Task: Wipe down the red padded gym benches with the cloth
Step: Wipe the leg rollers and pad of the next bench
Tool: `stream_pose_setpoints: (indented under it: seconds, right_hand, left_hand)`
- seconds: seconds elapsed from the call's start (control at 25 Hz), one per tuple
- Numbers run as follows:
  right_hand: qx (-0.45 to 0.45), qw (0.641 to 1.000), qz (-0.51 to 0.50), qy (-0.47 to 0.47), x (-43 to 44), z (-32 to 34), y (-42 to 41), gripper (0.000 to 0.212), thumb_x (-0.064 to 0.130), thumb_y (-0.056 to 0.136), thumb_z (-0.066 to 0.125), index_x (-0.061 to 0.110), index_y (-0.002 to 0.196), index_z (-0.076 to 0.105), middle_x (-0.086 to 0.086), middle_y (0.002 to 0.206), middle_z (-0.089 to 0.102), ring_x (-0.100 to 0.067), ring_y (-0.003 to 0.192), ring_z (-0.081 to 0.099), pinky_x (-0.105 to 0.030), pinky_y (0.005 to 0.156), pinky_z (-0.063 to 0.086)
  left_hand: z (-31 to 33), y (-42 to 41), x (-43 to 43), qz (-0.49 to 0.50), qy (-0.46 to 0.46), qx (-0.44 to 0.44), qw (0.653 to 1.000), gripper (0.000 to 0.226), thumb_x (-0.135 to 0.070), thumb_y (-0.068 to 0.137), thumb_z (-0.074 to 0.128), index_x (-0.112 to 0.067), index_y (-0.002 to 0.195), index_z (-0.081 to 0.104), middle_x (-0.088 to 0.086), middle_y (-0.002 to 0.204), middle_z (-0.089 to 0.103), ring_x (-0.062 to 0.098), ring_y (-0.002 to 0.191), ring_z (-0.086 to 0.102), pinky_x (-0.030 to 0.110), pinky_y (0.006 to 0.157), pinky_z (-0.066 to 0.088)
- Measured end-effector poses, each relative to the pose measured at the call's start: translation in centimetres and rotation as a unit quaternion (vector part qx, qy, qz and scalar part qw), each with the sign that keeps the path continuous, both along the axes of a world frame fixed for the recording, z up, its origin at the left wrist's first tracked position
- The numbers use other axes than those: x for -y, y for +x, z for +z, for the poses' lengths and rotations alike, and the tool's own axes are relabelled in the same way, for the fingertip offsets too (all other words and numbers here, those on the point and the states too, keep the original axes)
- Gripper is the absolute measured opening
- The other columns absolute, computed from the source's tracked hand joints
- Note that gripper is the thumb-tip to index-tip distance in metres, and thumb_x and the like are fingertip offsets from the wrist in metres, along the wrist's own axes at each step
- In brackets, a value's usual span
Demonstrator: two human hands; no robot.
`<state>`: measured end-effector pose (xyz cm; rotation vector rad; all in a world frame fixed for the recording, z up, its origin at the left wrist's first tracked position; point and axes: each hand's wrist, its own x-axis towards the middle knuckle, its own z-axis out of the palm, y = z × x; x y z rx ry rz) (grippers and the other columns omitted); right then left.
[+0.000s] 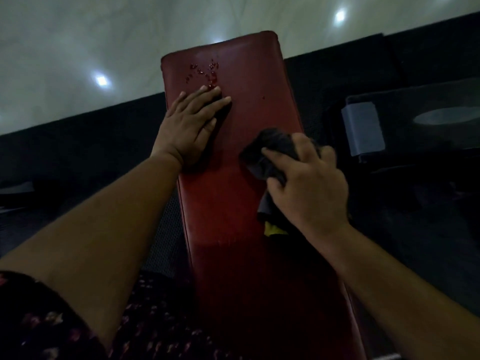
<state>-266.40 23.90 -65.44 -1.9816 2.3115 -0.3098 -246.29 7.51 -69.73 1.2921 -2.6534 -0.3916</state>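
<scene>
A long red padded bench (pixel 241 203) runs away from me down the middle of the view. Water droplets (pixel 204 72) bead near its far end. My left hand (pixel 188 128) lies flat on the pad with straight fingers, just below the droplets. My right hand (pixel 306 188) grips a bunched dark cloth (pixel 270 149) and holds it against the right side of the pad. A yellow bit of the cloth hangs at the bench's right edge.
Black rubber flooring (pixel 78 157) surrounds the bench, and pale glossy tile (pixel 78 48) lies beyond it. Dark gym equipment with a grey block (pixel 363 128) and a round grey plate (pixel 444 118) stands to the right. My patterned clothing shows at the bottom left.
</scene>
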Motion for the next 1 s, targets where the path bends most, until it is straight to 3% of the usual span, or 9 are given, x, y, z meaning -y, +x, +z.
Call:
stream_pose_setpoints:
  seconds: [0.28,0.44,0.52,0.6,0.72,0.88,1.0]
  right_hand:
    - [-0.022,0.995,-0.089,0.036,2.1,-0.5,-1.6,0.048,0.041,0.092,0.054,0.045,0.139,0.049,0.002,0.150,0.035,-0.034,0.118,0.043,-0.037,0.073,0.045]
    - [-0.032,0.996,-0.075,0.019,3.8,-0.8,-1.9,0.046,0.039,0.092,0.053,0.042,0.138,0.050,0.000,0.148,0.039,-0.036,0.116,0.043,-0.036,0.072,0.043]
    - [-0.032,0.999,-0.022,-0.001,4.1,-0.7,-2.1,0.045,0.038,0.091,0.055,0.040,0.136,0.054,-0.003,0.144,0.044,-0.038,0.111,0.046,-0.038,0.073,0.046]
    - [-0.055,0.993,0.102,-0.020,5.0,-0.2,-1.5,0.044,0.040,0.087,0.052,0.038,0.130,0.060,-0.005,0.136,0.053,-0.040,0.102,0.051,-0.039,0.066,0.050]
    - [-0.092,0.947,0.306,-0.017,8.0,0.5,1.5,0.050,0.047,0.083,0.038,0.039,0.126,0.063,-0.003,0.128,0.059,-0.034,0.094,0.056,-0.034,0.059,0.048]
    - [-0.152,0.884,0.441,0.027,12.4,1.4,7.9,0.042,0.045,0.092,0.045,0.047,0.132,0.054,0.006,0.145,0.044,-0.028,0.115,0.048,-0.032,0.067,0.035]
    - [-0.152,0.883,0.442,0.044,14.5,1.7,9.6,0.042,0.044,0.095,0.046,0.049,0.136,0.049,0.007,0.152,0.035,-0.027,0.125,0.041,-0.033,0.072,0.034]
  left_hand:
    - [0.1,-0.1,-0.6,0.011,-0.013,-0.011,1.000,0.056,-0.036,0.099,0.021,-0.025,0.151,0.036,0.000,0.157,0.034,0.022,0.148,0.023,0.040,0.123,0.009]
    - [1.4,-0.5,-4.7,0.151,-0.016,-0.105,0.983,0.051,-0.031,0.102,0.028,-0.022,0.153,0.033,0.000,0.160,0.027,0.021,0.149,0.020,0.037,0.121,0.007]
    - [1.5,-0.7,-8.8,0.256,0.037,-0.135,0.956,0.057,-0.035,0.102,0.025,-0.019,0.156,0.022,0.002,0.164,0.015,0.020,0.151,0.009,0.037,0.123,0.003]
    - [1.4,-1.0,-12.7,0.317,0.119,-0.128,0.932,0.062,-0.041,0.101,0.021,-0.016,0.158,0.010,0.003,0.165,0.001,0.018,0.152,-0.002,0.038,0.124,0.002]
    - [1.0,-1.5,-15.6,0.334,0.161,-0.095,0.924,0.066,-0.040,0.105,0.027,-0.009,0.156,-0.002,0.007,0.164,-0.010,0.017,0.151,-0.011,0.032,0.123,0.000]
    - [1.4,-1.8,-16.2,0.405,0.183,-0.066,0.893,0.076,-0.044,0.103,0.027,0.000,0.153,-0.011,0.016,0.162,-0.018,0.023,0.151,-0.011,0.032,0.123,0.002]
    - [1.6,-1.9,-16.0,0.403,0.192,-0.058,0.893,0.077,-0.047,0.103,0.025,-0.005,0.153,-0.015,0.012,0.162,-0.019,0.018,0.151,-0.013,0.031,0.123,-0.001]
